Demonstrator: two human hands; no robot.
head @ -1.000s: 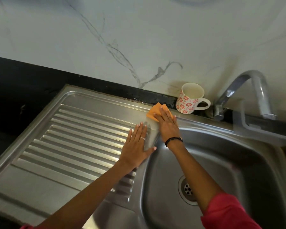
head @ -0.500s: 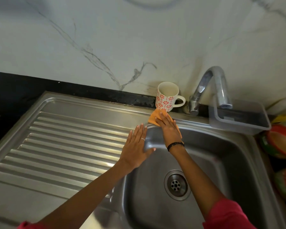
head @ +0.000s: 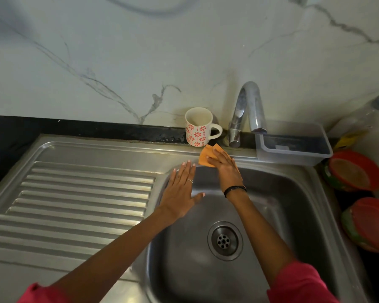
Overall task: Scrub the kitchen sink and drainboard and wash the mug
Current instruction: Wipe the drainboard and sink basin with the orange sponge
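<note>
My right hand [head: 224,169] presses flat, fingers straight, on the orange cloth [head: 207,157] at the sink's back rim [head: 239,155], just in front of the mug [head: 197,127], which stands upright on the dark ledge beside the tap [head: 247,110]. My left hand [head: 181,193] lies spread and flat, holding nothing, on the strip between the drainboard [head: 81,193] and the basin [head: 260,215]. The risk I see is a forward stroke nudging the mug so it tips into the basin; the steel also looks slick, so my bracing palm could slide. A clear plastic tub [head: 293,145] sits under the spout, coloured bowls [head: 357,169] stack at the right, and marble-patterned wall [head: 140,51] rises behind.
</note>
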